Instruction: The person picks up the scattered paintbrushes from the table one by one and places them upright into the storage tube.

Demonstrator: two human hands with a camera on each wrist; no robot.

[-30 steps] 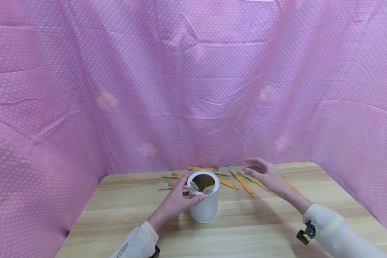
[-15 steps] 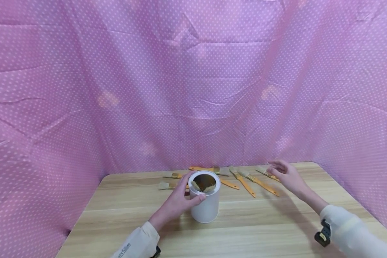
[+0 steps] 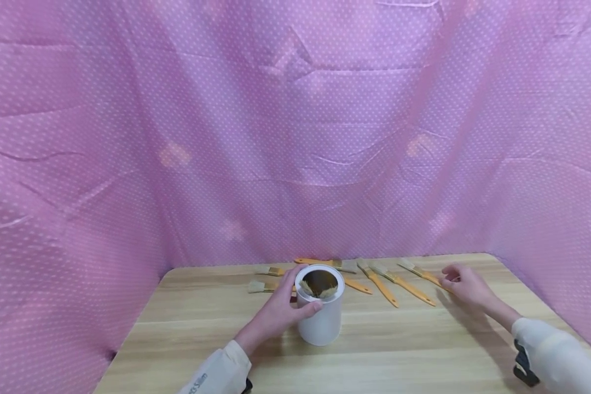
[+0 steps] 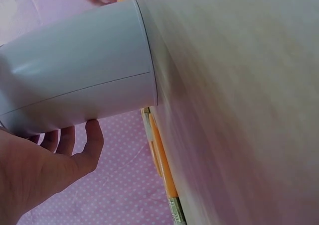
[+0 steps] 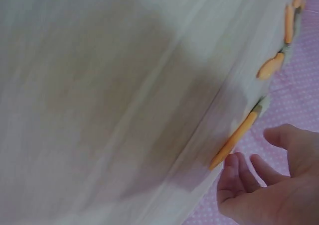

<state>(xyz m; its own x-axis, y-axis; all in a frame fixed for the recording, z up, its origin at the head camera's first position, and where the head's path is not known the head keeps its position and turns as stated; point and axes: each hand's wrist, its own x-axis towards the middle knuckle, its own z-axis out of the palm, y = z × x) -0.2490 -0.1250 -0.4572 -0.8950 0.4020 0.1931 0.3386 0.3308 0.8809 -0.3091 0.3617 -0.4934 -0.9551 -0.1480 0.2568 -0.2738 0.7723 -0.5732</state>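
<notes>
A white cylindrical can (image 3: 321,326) stands upright on the table, with paintbrush bristles (image 3: 329,293) showing inside its mouth. My left hand (image 3: 278,311) holds it from the left, thumb at the front near the rim and fingers curled along the far side; in the left wrist view the fingers bend against the can wall (image 4: 84,60). My right hand (image 3: 470,287) is at the handle end of the rightmost paintbrush (image 3: 417,270). In the right wrist view its thumb and fingers are apart, beside the tip of the orange handle (image 5: 237,138), and grip nothing.
Two more paintbrushes lie slanted between can and right hand: one brush (image 3: 381,287) and another brush (image 3: 409,285). Several others lie behind and left of the can, including a brush (image 3: 315,262) at the back edge. Pink dotted cloth (image 3: 295,137) surrounds the wooden table (image 3: 384,355).
My right hand has moved right and lower, from above the slanted brushes to the handle end of the rightmost brush. My left hand keeps its hold on the can.
</notes>
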